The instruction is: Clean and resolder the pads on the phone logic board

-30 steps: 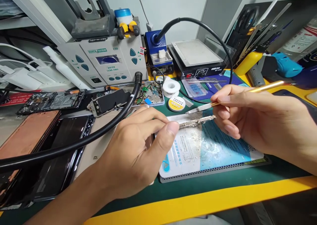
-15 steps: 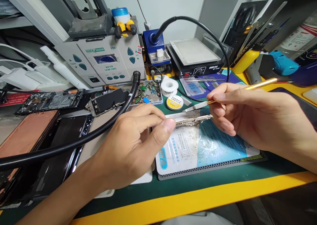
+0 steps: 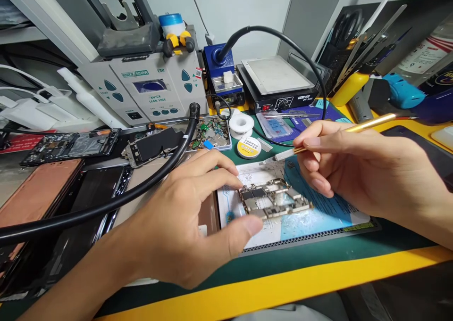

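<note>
My left hand is at the left end of a phone circuit board, its thumb by the near edge and its fingertips by the far left corner. The board's component side faces up, close over a printed mat; whether it touches the mat I cannot tell. In my right hand is a slim brush with a gold handle, held like a pen. Its pale flat tip points left, beyond the board's far edge and apart from it.
Left of the board lie phone parts, crossed by a thick black hose. Behind stand a grey rework station, a soldering iron stand and a heating plate. A solder spool and a round yellow-and-white tin sit nearer.
The board has turned from edge-on to face up and sits lower. My left thumb and fingers have spread wider around its end. My right hand with the brush has shifted slightly.
</note>
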### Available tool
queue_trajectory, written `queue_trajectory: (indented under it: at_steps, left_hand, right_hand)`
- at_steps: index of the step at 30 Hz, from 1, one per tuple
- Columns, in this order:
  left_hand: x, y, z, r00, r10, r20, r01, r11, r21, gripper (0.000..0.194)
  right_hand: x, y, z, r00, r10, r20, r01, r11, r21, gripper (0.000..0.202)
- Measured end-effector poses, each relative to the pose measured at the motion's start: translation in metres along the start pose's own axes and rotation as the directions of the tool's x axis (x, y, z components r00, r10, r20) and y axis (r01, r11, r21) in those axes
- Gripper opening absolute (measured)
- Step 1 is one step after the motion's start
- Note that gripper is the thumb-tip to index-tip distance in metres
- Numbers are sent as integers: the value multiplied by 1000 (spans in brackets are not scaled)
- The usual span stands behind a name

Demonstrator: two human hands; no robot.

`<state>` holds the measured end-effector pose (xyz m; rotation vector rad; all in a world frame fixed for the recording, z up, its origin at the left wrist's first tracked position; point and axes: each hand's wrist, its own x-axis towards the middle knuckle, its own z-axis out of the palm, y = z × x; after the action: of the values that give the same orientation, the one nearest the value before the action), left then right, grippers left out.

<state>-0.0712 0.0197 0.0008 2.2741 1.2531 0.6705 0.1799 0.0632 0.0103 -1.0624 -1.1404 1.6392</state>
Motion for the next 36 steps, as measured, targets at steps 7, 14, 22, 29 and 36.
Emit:
queue_trajectory:
  at_steps: [7, 14, 22, 29, 36]
  left_hand:
    - [-5, -4, -3, 989, 136, 56, -142, 983, 118, 40]
    - [-7, -3, 1, 988, 140, 69, -149, 979, 141, 44]
    - [-7, 1, 5, 994, 109, 31, -112, 986, 125, 35]
    - [-10, 3, 6, 996, 88, 28, -91, 990, 110, 38]
    - [-11, 4, 6, 997, 79, 21, -81, 988, 129, 35]
  right_hand:
    - [-13, 1, 5, 990, -56, 133, 87, 965, -246, 15]
    - [-34, 13, 0, 928, -340, 153, 356, 690, -630, 13]
    - [-40, 28, 6, 870, -469, 149, 427, 567, -705, 11]
    - [-48, 33, 3, 852, -500, 158, 462, 575, -675, 16]
    - [-41, 36, 3, 804, -548, 229, 547, 531, -648, 15]
